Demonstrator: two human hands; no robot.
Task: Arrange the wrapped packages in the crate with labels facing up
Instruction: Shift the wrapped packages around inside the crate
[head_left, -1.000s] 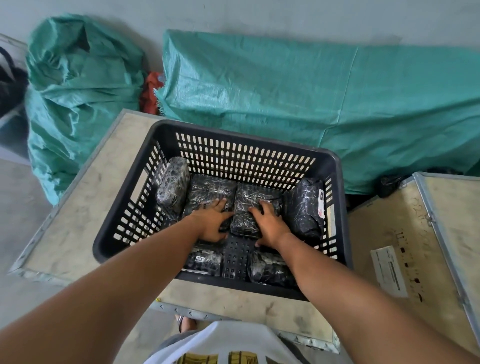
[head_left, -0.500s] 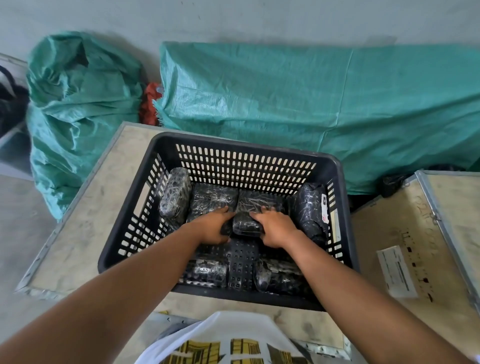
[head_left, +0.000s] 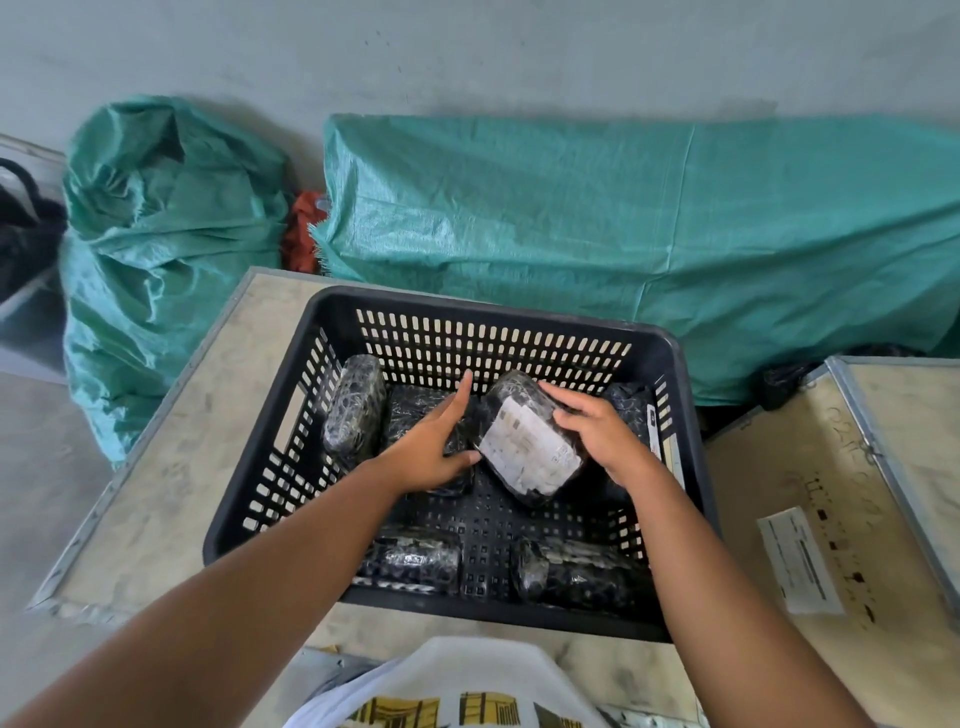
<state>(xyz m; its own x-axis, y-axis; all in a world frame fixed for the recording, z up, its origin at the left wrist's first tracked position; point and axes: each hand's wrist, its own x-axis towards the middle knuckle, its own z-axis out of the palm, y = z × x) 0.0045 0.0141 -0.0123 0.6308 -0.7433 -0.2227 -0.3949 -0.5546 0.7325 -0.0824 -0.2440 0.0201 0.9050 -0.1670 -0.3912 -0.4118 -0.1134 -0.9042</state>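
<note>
Along the far wall a long green tarp (head_left: 649, 228) covers something bulky, and a crumpled green sack (head_left: 161, 249) sits to its left with a scrap of red cloth (head_left: 301, 234) wedged between them. Nearer to me is the pale wooden counter (head_left: 171, 457) with its metal edging, and to the right a second wooden case (head_left: 852, 499) carrying a white paper label (head_left: 797, 561). On the counter sits the black slotted crate (head_left: 498, 322), and both my arms reach into it. Along its far side a wrapped package (head_left: 353, 410) stands on edge against the left wall, another (head_left: 410, 410) lies flat beside it, and one more (head_left: 631, 405) leans at the right wall behind my wrist. Two further packages lie along the near wall, one left (head_left: 415, 558) and one right (head_left: 571, 571). In the middle I have the labelled package (head_left: 530, 441) tipped up off the crate floor, its white label (head_left: 524, 447) turned toward me. My right hand (head_left: 597, 431) curls around its right edge, gripping it. My left hand (head_left: 431, 441) is spread with fingers straight, its thumb tip touching the package's left edge and its palm over the flat package beneath; it is not closed around anything.
</note>
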